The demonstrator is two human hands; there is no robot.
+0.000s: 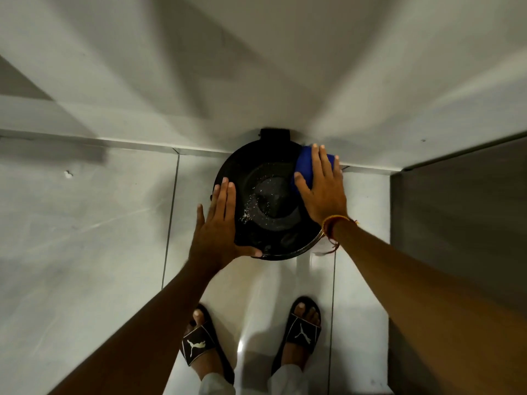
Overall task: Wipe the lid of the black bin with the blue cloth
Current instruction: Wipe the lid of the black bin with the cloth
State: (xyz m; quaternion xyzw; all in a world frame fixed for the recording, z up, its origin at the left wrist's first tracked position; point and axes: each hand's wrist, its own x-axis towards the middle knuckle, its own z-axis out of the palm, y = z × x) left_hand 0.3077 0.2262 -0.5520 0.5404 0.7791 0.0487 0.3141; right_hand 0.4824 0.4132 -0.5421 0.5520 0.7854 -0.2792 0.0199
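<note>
A round black bin stands on the floor against the wall, and I look straight down on its lid [269, 195], which carries pale specks of dust left of its centre. My right hand [323, 189] lies flat on the folded blue cloth [305, 166], pressing it onto the lid's far right edge. My left hand [218, 223] rests flat against the lid's left rim, fingers together and pointing away from me, its thumb hooked under the near edge. Most of the cloth is hidden under my right palm.
A white wall [256, 67] rises just behind the bin. Glossy pale floor tiles [85, 223] spread to the left. A dark grey panel [462, 223] stands close on the right. My feet in black slides [303, 329] are just in front of the bin.
</note>
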